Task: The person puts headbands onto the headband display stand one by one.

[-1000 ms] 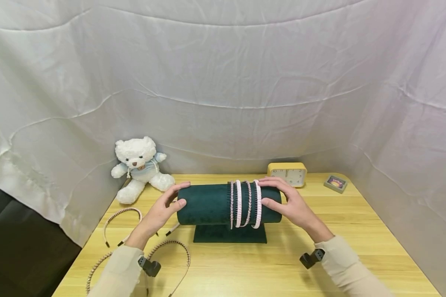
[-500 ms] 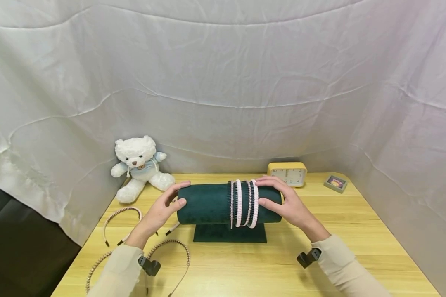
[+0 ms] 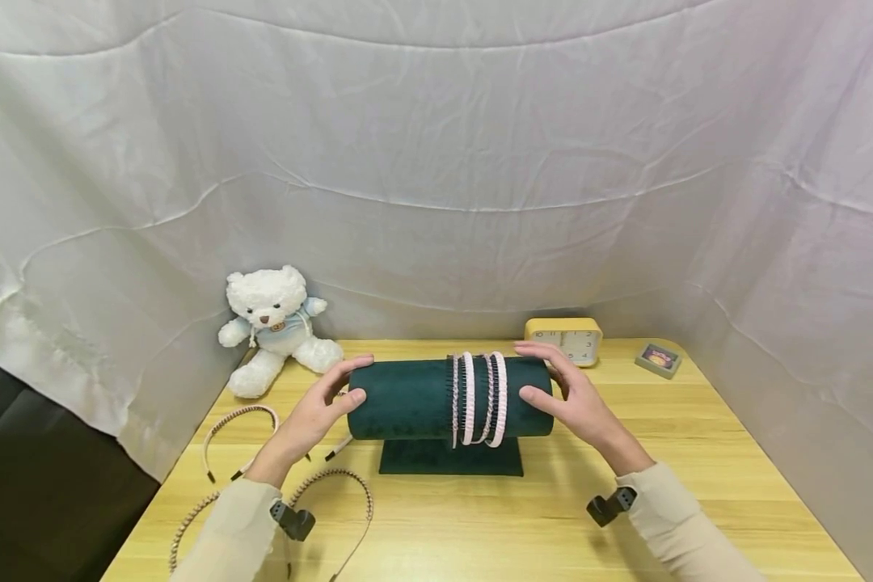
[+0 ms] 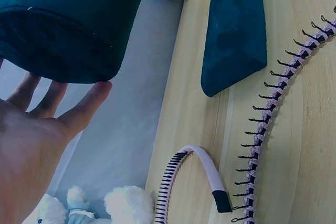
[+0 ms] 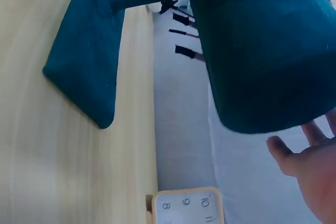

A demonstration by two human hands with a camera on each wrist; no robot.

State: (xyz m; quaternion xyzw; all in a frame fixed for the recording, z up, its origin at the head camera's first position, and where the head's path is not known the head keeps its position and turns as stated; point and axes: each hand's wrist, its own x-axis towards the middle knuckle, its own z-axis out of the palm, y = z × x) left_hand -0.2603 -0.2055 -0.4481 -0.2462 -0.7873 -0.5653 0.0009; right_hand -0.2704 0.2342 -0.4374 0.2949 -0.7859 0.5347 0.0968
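A dark green velvet headband stand has a horizontal roll on a flat base. Several pink headbands sit over the roll's right half, among them a thick light-pink headband, the rightmost. My left hand holds the roll's left end, thumb in front and fingers at the top; the left wrist view shows fingertips against the end's edge. Spread apart, thumb and fingers of my right hand lie by the roll's right end, off the headbands. In the right wrist view the thumb is just below the roll's end.
Loose headbands lie at the left, one a braided headband with small teeth. Behind them sits a white teddy bear. A yellow clock stands at the back right, near a small grey framed item.
The rightmost headband was slid left, closer to its neighbour, under my right fingers. My right hand has since let go and moved right. The left hand stays at the roll's end.
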